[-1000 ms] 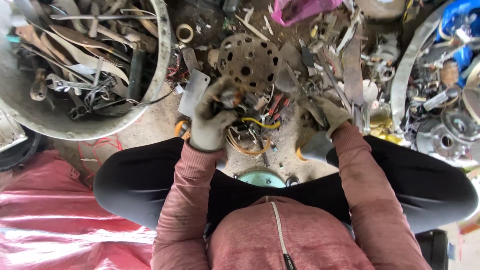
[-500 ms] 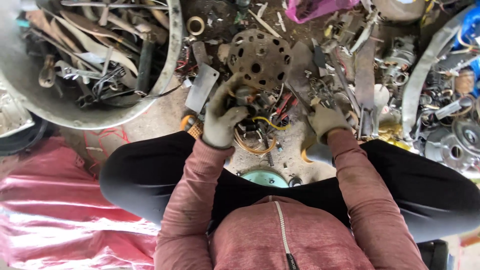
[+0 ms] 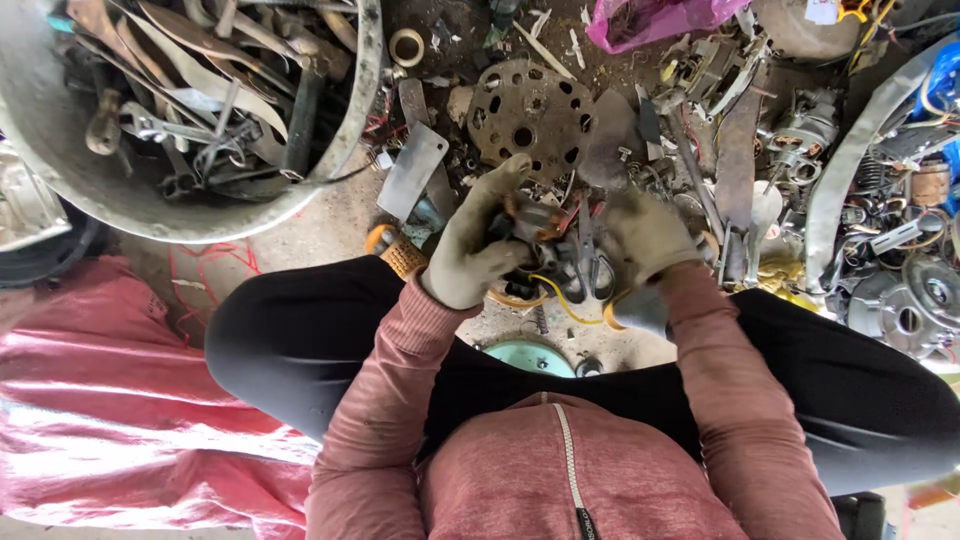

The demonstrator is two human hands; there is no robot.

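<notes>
Your knees in black trousers (image 3: 300, 340) spread wide at the bottom of the view, a teal disc (image 3: 528, 356) on the ground between them. Just above it, your gloved left hand (image 3: 475, 250) is clenched around a small wired part (image 3: 535, 240), dark with orange and yellow wires (image 3: 556, 296) trailing from it. Your gloved right hand (image 3: 640, 240) grasps pliers (image 3: 590, 262), whose tips touch the part. A red sack (image 3: 110, 400) lies by your left knee. Beyond your hands a rusty perforated disc (image 3: 525, 115) rests flat on the dirt, a grey metal plate (image 3: 410, 170) just left of it. At the far left a big metal basin (image 3: 180, 205) holds scrap tools. The far right edge is piled with metal scrap (image 3: 880, 230), and a pink bag (image 3: 650, 18) sits at the top.
</notes>
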